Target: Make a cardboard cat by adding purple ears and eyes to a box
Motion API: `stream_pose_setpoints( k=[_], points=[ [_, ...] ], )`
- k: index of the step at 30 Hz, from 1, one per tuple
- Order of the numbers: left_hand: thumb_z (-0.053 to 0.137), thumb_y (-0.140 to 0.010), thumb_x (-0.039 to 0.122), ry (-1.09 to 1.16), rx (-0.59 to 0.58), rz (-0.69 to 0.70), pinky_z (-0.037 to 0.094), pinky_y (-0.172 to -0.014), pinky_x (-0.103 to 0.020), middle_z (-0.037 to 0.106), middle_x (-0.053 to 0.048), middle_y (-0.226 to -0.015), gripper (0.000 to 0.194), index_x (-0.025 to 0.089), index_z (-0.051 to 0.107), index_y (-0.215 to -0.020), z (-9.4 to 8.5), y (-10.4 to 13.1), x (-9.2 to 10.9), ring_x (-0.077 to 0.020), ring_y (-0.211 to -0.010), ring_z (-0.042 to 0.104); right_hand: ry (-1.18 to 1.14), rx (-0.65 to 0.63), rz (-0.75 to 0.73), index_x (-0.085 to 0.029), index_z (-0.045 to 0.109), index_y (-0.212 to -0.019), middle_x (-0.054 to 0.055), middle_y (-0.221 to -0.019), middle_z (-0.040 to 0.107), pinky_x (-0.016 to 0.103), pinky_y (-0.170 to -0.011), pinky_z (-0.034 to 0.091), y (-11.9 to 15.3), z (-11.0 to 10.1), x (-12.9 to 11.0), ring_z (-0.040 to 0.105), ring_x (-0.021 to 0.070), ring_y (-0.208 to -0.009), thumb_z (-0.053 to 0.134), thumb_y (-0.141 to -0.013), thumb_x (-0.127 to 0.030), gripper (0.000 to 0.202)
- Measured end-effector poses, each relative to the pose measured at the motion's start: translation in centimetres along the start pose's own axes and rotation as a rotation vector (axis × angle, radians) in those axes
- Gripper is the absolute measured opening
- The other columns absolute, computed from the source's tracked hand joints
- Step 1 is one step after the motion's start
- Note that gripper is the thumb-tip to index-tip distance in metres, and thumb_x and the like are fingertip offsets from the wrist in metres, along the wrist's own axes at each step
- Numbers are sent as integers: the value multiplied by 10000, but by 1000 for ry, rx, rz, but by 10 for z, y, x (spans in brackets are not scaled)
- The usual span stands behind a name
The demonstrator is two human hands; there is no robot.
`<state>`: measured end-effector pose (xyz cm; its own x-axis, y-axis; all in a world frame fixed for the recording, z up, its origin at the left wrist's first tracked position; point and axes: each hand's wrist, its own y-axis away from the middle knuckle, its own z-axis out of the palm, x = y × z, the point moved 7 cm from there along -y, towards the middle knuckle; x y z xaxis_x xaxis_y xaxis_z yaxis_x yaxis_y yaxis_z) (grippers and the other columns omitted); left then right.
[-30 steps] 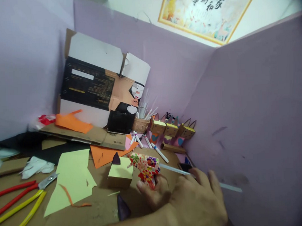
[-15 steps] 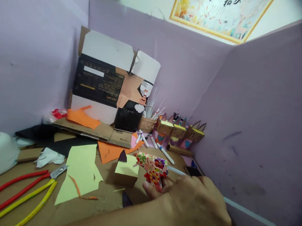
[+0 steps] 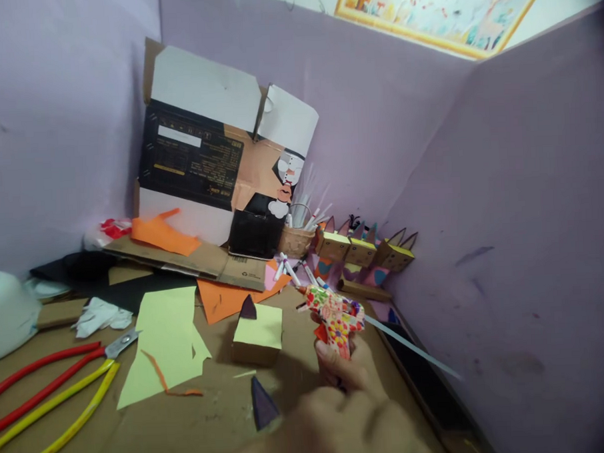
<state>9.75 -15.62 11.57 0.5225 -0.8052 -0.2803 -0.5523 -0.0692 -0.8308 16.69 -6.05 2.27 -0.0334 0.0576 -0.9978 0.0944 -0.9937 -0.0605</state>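
My right hand (image 3: 355,366) grips the handle of a flower-patterned glue gun (image 3: 336,312), nozzle pointing left. A long pale glue stick (image 3: 412,347) sticks out of its back. My left hand (image 3: 341,425), blurred, crosses in front just below my right hand; its fingers cannot be made out. Left of the gun stands a small cardboard box (image 3: 257,354) with a pale yellow top and one dark purple pointed ear (image 3: 247,308) upright at its back corner. A loose purple triangle (image 3: 263,403) lies on the cardboard surface nearer to me.
Red-and-yellow-handled cutters (image 3: 119,344) lie left, beside a yellow paper sheet (image 3: 162,353). Behind are orange paper (image 3: 222,300), a flattened carton (image 3: 193,154), a basket of pens (image 3: 297,240) and several box figures with ears (image 3: 363,247). A white container (image 3: 8,316) stands far left.
The glue gun has moved right and up, away from the box, and its stick shows more. My left hand has shifted down and left. The loose purple triangle is now less covered.
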Motion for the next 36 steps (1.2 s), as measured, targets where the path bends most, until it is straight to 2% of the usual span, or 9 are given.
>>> stream_pose_setpoints(
  k=[2,5,7,9,15,19,23,29,36],
  points=[
    [410,-784,53,43,-225,-224,308,-381,-257,521,16,-540,220,188,529,-657,1,28,-25,-134,-433,485,-134,24,43,-160,554,-1130,-65,-499,476,209,-340,375,-1,0,6,375,70,-358,722,-702,-403,520],
    [378,-796,71,28,-809,-667,443,-536,-301,633,-52,-742,246,189,593,-805,16,82,-63,-209,-620,618,-244,51,100,-139,568,-1062,-108,-431,388,167,-295,295,-3,5,10,276,37,-321,772,-594,-407,576],
    [337,-818,80,37,-996,-812,477,-622,-379,640,-96,-868,306,178,603,-935,19,102,-72,-267,-749,647,-249,52,104,-129,574,-1030,-104,-432,408,156,-298,289,-3,9,10,288,34,-322,770,-585,-399,556],
    [316,-818,75,53,-1051,-839,482,-651,-414,623,-118,-947,367,175,583,-1049,22,106,-73,-288,-789,648,-246,46,102,-125,575,-1015,-104,-425,410,153,-295,273,-2,10,11,283,32,-316,761,-596,-403,536],
    [320,-825,119,118,-1112,-840,474,-618,-381,614,-105,-922,337,184,606,-990,28,112,-68,-281,-748,651,-249,50,116,-125,584,-1020,-102,-432,419,159,-301,275,-2,8,15,304,36,-315,756,-610,-372,509],
    [371,-848,232,159,-1100,-870,467,-628,-387,608,-99,-929,266,183,591,-990,25,116,-68,-299,-784,644,-260,56,134,-132,589,-998,-104,-438,415,162,-301,280,-1,7,12,310,38,-315,754,-603,-343,477],
    [412,-818,216,193,-1069,-921,439,-617,-370,606,-79,-883,165,184,566,-868,25,120,-67,-281,-749,628,-263,52,132,-132,579,-1013,-106,-431,418,156,-304,275,-1,8,9,304,34,-315,744,-619,-334,473],
    [428,-761,95,507,-836,-1045,420,-654,-279,612,1,-775,142,205,517,-775,24,117,-67,-173,-733,584,-276,81,122,-151,576,-1003,-100,-480,447,151,-304,303,0,8,8,327,29,-327,757,-603,-321,471],
    [492,-759,228,723,-602,-1371,455,-571,-250,617,9,-756,134,207,553,-876,12,112,-86,-150,-640,590,-323,117,139,-168,589,-913,-31,-705,602,146,-287,290,1,8,8,379,16,-350,786,-521,-249,446]
  ],
)
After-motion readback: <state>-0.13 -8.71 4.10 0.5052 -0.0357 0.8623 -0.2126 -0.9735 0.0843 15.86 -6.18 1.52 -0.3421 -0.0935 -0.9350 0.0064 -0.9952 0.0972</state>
